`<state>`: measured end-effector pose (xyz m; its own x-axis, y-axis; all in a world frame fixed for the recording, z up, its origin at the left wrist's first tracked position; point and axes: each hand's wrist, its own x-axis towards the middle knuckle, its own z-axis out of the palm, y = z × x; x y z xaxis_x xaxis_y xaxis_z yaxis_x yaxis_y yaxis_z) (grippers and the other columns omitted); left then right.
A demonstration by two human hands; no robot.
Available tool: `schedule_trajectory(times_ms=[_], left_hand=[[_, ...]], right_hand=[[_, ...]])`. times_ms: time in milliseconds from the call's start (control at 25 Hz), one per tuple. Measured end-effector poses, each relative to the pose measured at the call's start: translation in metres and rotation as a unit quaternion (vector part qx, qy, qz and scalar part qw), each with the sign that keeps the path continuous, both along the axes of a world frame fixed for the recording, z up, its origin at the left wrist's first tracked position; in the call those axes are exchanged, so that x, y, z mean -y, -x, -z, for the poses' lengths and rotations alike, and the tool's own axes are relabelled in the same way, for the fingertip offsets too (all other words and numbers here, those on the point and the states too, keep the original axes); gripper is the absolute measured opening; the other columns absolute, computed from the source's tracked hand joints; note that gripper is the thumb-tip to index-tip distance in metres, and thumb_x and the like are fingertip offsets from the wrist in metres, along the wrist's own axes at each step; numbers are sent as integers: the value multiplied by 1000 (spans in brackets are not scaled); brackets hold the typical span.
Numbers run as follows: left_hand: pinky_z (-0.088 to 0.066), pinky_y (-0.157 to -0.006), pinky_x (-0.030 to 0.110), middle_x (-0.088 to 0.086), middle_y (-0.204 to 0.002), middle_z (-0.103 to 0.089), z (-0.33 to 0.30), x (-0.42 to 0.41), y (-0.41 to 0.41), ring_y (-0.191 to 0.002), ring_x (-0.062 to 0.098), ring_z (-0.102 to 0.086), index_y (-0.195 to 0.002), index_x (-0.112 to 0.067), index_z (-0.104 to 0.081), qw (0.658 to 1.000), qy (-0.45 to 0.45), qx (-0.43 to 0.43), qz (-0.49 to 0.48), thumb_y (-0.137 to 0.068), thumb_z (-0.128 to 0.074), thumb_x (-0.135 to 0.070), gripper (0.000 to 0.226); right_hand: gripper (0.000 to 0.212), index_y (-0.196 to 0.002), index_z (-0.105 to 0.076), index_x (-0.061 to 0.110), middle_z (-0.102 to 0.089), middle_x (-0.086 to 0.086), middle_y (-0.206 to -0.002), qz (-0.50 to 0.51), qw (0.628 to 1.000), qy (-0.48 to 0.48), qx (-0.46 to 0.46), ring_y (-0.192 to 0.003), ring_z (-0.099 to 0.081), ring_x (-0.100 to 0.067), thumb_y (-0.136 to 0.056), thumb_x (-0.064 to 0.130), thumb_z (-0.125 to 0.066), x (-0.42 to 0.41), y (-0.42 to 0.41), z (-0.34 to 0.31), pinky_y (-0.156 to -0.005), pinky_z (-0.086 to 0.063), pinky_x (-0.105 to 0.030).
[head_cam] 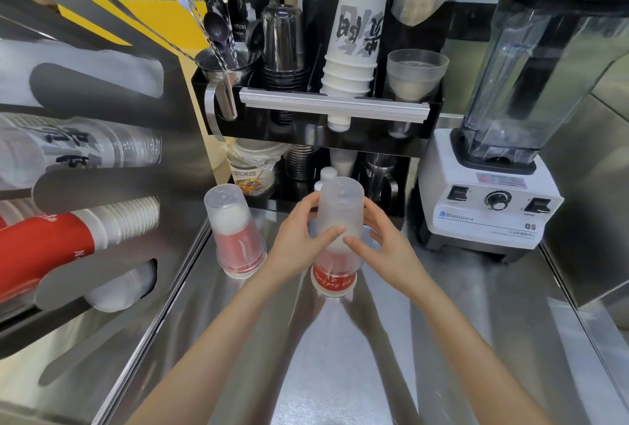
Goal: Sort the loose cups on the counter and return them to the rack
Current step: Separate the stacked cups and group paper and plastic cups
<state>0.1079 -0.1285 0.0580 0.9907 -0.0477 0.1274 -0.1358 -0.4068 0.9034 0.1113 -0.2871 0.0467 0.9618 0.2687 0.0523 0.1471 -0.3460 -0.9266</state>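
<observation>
Steel counter: both hands' fingers clasp an upright, mouth-down frosted cup.

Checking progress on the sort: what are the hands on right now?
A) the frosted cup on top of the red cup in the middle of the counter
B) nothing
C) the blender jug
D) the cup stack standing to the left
A: the left hand and right hand both clasp the upside-down frosted cup that sits over the red cup; the left cup stack stands untouched.
</observation>
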Motion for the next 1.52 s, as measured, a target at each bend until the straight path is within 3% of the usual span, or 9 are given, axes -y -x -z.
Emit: schedule_trajectory(times_ms=[200,400,520,680,880,1040,1160,1360,1520], left_hand=[[-43,-95,29,-8,-134,-48,-10,-2,0,-114,10,-50,-128,-28,-39,1000,5,6,-8,-79,-66,-28,56],[-42,-91,26,-10,-132,-45,-15,1,4,-113,8,-49,-129,-27,-38,1000,5,4,-7,-80,-65,-27,56],[-44,-92,29,-9,-133,-46,-17,2,3,-115,11,-48,-128,-27,-38,1000,18,2,-14,-80,-65,-27,55],[-47,-93,32,-13,-126,-46,-22,2,5,-114,11,-49,-127,-25,-39,999,36,9,-13,-81,-64,-24,53],[-48,-93,31,-19,-118,-49,-35,-4,9,-111,10,-51,-120,-31,-40,997,66,39,-18,-80,-64,-23,48],[-49,-83,11,-20,-119,-51,-45,-17,19,-112,5,-53,-121,-31,-40,995,71,59,-33,-80,-64,-26,48],[-46,-76,2,-19,-118,-51,-51,-26,35,-107,0,-52,-120,-30,-41,993,80,71,-52,-81,-63,-19,46],[-47,-79,6,-24,-117,-52,-42,-51,66,-101,-8,-54,-118,-31,-44,992,75,71,-79,-80,-65,-17,46],[-48,-79,7,-29,-111,-53,-17,-69,88,-93,-15,-56,-110,-38,-45,992,82,30,-95,-72,-66,-26,45]], right_hand=[[64,-140,-24,23,-40,4,-139,51,992,-40,-106,-131,-37,-13,-86,20,-58,3,1,22,-104,-33,-29],[43,-133,-38,17,-46,-10,-137,174,941,-174,-233,-115,-50,-23,-91,14,-47,-6,6,38,-101,-39,-36],[38,-130,-42,16,-50,-8,-132,184,944,-163,-222,-111,-51,-21,-92,16,-46,-6,6,35,-94,-42,-31],[34,-124,-51,16,-60,8,-107,134,962,-169,-169,-96,-56,-4,-91,9,-47,-2,8,22,-68,-49,-13],[32,-118,-56,17,-60,6,-107,118,972,-162,-121,-97,-56,-1,-89,6,-48,-5,7,6,-75,-48,-17],[33,-109,-57,24,-62,11,-101,108,983,-130,-66,-93,-56,4,-87,1,-48,-14,10,-4,-87,-47,-18],[39,-101,-57,33,-63,13,-101,81,990,-111,-38,-84,-60,5,-86,-1,-47,-23,15,-10,-85,-47,-21],[42,-97,-57,38,-65,4,-103,4,995,-80,-66,-93,-62,-14,-84,-1,-49,-42,30,-2,-86,-46,-27],[39,-116,-56,21,-64,2,-110,-55,995,5,-88,-103,-60,-14,-84,1,-48,-62,44,14,-89,-47,-21]])
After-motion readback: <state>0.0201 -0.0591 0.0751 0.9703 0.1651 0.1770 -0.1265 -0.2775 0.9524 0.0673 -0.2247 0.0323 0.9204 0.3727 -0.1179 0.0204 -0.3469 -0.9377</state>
